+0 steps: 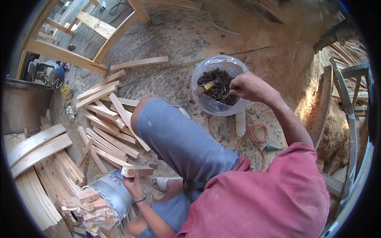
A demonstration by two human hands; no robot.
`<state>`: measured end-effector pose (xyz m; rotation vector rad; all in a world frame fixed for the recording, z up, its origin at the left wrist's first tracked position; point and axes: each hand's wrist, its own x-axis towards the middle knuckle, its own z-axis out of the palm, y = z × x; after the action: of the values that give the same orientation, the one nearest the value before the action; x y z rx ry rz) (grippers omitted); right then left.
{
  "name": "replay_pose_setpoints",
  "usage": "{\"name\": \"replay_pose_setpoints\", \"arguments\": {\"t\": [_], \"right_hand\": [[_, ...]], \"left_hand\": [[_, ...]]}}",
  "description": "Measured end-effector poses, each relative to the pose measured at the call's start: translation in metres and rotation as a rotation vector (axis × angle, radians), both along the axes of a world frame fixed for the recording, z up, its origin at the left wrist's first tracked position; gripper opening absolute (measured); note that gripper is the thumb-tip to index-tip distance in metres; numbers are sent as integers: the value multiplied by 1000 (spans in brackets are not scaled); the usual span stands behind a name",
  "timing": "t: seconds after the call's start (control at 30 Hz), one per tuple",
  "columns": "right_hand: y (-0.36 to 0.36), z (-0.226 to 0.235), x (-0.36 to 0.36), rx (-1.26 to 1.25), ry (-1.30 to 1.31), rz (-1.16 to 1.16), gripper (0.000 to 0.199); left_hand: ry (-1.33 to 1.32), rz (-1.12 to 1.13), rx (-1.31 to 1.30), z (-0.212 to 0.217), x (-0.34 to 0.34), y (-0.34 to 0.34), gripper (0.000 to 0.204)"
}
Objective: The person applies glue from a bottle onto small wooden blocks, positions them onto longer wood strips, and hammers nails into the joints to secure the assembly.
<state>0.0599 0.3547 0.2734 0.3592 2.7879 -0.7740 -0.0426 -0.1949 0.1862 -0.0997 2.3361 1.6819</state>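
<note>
**Hands at the nail tub and a wood block**

The right hand [249, 86] reaches into the clear plastic tub [219, 85] of dark nails [217, 88] on the sawdust floor, fingers pinched among them (a yellow-handled tool [207, 86] lies inside). The left hand [134, 185] grips 1 small wood block [138, 171] beside the metal bucket [111, 193] of offcuts.

The right hand [248, 86] is stretched far forward on a nearly straight arm, its sleeve bunched at the shoulder; the wrist bends down and the fingers curl together in a pinch, knuckles up. The left hand [134, 185] sits low and close to the body, elbow bent, forearm rising from the lower edge, fingers closed in a grip with a dark band at the wrist.
</note>
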Motion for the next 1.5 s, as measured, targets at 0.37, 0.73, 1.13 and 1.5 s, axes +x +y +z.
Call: {"name": "replay_pose_setpoints", "arguments": {"t": [0.37, 0.73, 1.13, 1.5], "right_hand": [[0, -71, -40, 27, -54, -22, 39], [2, -55, -48, 144, -120, 98, 28], [-19, 21, 25, -111, 443, -245, 32], [-2, -44, -35, 52, -443, 388, 14]], "left_hand": [[-131, 29, -71, -36, -3, -34, 46], [-207, -1, -179, -37, -1, -21, 41], [-227, -44, -187, -30, -10, 8, 40], [-186, -71, -153, -30, -12, 3, 42]]}}
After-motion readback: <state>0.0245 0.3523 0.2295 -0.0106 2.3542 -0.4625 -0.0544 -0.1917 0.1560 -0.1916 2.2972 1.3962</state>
